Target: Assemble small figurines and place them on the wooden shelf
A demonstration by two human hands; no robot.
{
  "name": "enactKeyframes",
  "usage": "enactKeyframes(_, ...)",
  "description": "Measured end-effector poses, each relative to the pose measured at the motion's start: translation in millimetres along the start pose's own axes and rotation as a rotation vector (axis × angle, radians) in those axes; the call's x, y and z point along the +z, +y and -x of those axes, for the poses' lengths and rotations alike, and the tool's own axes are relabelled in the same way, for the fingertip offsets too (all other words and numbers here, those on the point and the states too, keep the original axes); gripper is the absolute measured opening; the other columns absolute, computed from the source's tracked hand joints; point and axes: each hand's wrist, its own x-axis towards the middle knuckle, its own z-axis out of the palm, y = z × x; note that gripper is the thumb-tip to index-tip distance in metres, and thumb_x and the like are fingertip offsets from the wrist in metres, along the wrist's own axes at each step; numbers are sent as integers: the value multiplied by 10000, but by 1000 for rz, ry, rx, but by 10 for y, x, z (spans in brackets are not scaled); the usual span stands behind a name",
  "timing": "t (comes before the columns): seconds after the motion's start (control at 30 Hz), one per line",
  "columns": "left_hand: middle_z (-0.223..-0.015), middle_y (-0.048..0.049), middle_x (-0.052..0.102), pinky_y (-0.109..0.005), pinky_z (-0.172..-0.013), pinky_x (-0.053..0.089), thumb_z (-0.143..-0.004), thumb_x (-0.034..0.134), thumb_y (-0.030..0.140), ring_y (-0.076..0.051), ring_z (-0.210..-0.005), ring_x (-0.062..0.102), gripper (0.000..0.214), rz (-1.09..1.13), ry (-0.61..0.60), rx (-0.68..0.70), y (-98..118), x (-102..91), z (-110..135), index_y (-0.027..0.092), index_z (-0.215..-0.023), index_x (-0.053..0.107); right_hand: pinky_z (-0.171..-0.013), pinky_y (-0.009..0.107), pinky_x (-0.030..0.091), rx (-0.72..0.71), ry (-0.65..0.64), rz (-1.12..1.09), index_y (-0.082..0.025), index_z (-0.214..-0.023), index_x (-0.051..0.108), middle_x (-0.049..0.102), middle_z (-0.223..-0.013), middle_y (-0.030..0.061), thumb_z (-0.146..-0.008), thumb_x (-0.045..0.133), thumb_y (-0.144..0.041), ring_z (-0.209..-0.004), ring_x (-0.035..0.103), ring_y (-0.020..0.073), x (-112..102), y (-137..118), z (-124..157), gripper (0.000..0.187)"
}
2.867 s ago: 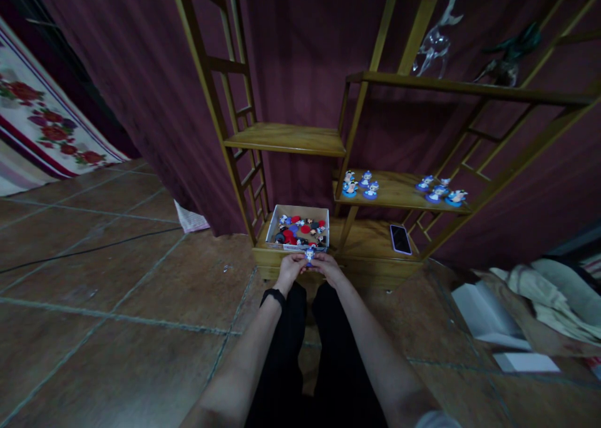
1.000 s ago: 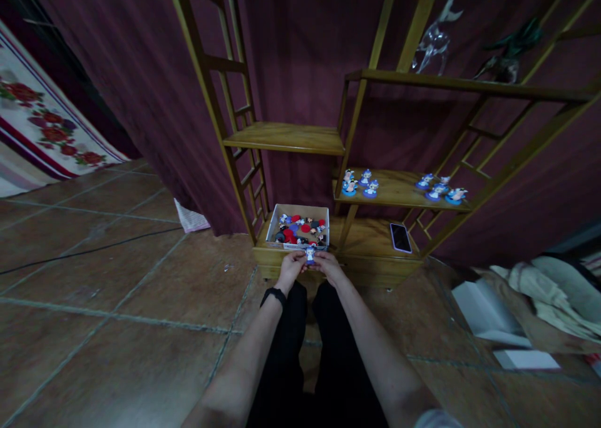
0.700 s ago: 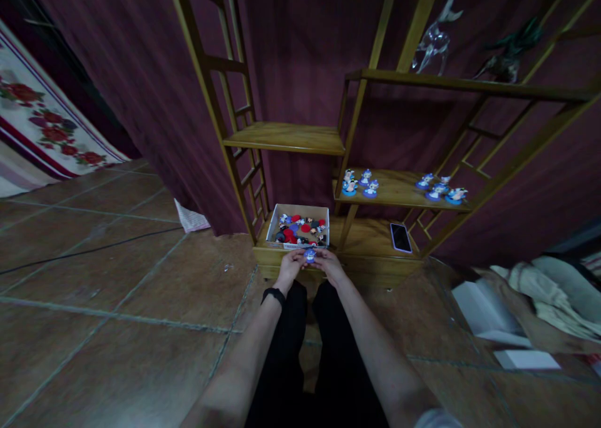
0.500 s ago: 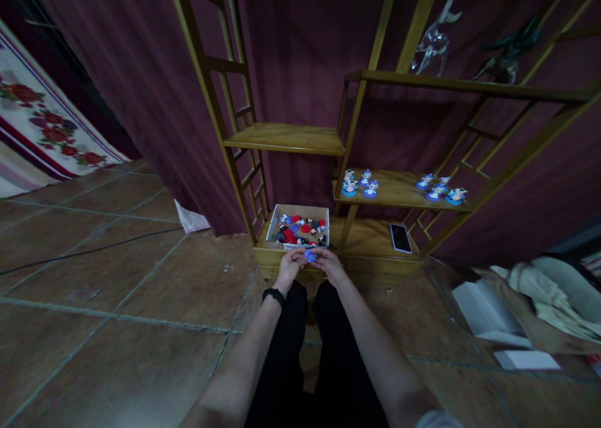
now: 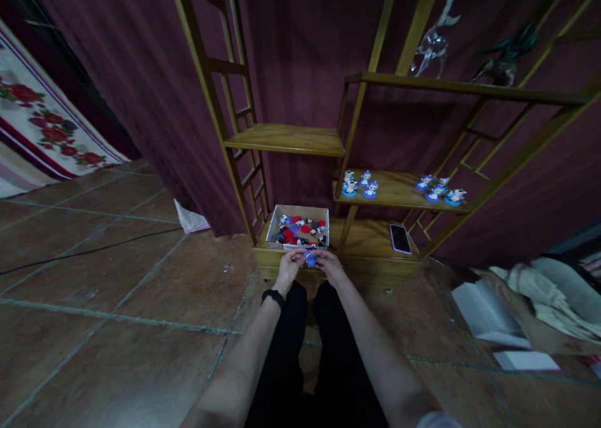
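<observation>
Between my two hands is a small purple figurine (image 5: 310,258), held just in front of the cardboard box. My left hand (image 5: 291,266) pinches it from the left, and my right hand (image 5: 330,265) grips its right side. Fine detail on the figurine is too small to make out. Directly beyond my fingers stands the open box (image 5: 273,226), holding several red, blue, black and white figurines in a jumble. On the shelf up to the right, one cluster of figurines (image 5: 370,190) stands at the left end and another cluster of figurines (image 5: 436,193) at the right.
A phone (image 5: 400,238) lies on the low wooden shelf (image 5: 369,237) right of the box. Higher up are a clear deer ornament (image 5: 432,49) and a dark green ornament (image 5: 507,56). White boxes (image 5: 491,315) rest on the floor at right; a black cable (image 5: 94,250) runs across the tiles at left.
The purple figurine has turned slightly between my fingers. My hands stay in nearly the same place, and the box and shelf figurines have not moved.
</observation>
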Motion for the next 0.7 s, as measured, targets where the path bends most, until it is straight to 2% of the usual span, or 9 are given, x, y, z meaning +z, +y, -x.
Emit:
enactKeyframes(0.2,-525,21,582,-178,-459,363,-585,625,134,-80,-479,502,244,-16,-5,-16,-24,-3,-15,139,-828,651,-726,291,472,16,-5,-20,-198,-787,667,684,-812,17,-549,648,-247,-771,612,155,3,-9,9,244)
enactKeyframes(0.43,-510,13,583,-174,-453,360,-611,646,166,-71,-450,500,233,11,-13,-81,-46,10,-22,115,-838,660,-687,276,484,4,32,-65,-199,-860,650,667,-855,12,-526,681,-249,-720,606,136,-8,37,-24,340)
enactKeyframes(0.7,-558,-9,606,-181,-475,381,-600,694,210,-77,-485,522,225,40,-50,-154,-15,-3,-19,113,-802,668,-693,298,505,14,47,-80,-173,-777,625,659,-804,22,-531,715,-274,-702,614,144,0,51,-31,281)
